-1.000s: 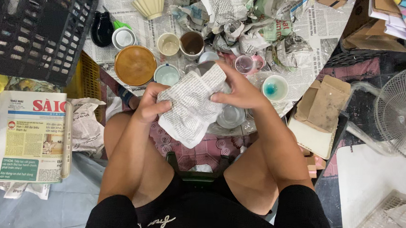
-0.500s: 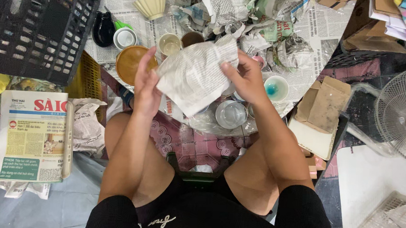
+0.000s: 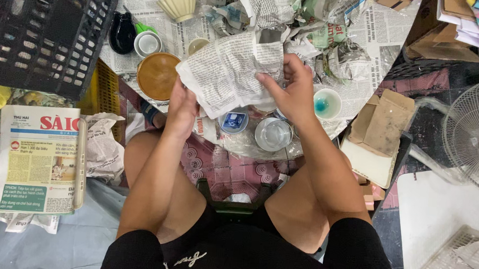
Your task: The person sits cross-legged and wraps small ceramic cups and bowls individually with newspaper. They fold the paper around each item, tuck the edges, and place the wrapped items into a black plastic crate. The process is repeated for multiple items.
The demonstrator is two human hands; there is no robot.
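Note:
Both my hands hold up a crumpled sheet of newspaper (image 3: 229,74) over the floor in front of my knees. My left hand (image 3: 182,108) grips its lower left edge. My right hand (image 3: 291,88) pinches its right side. Below the sheet sit a small blue-patterned cup (image 3: 233,121) and a clear glass bowl (image 3: 273,134). A white cup with a blue inside (image 3: 327,104) stands just right of my right hand. What the sheet covers is hidden.
A brown round dish (image 3: 156,74), white cups (image 3: 147,43) and a ribbed cream cup (image 3: 178,4) lie on spread newspaper. Black crate (image 3: 43,28) at upper left, folded newspapers (image 3: 36,159) at left, cardboard pieces (image 3: 382,123) and a fan (image 3: 477,136) at right, crumpled paper (image 3: 332,41) behind.
The sheet was bunched low between my hands a second ago. I have lifted it and spread it open, uncovering the blue-patterned cup and glass bowl beneath.

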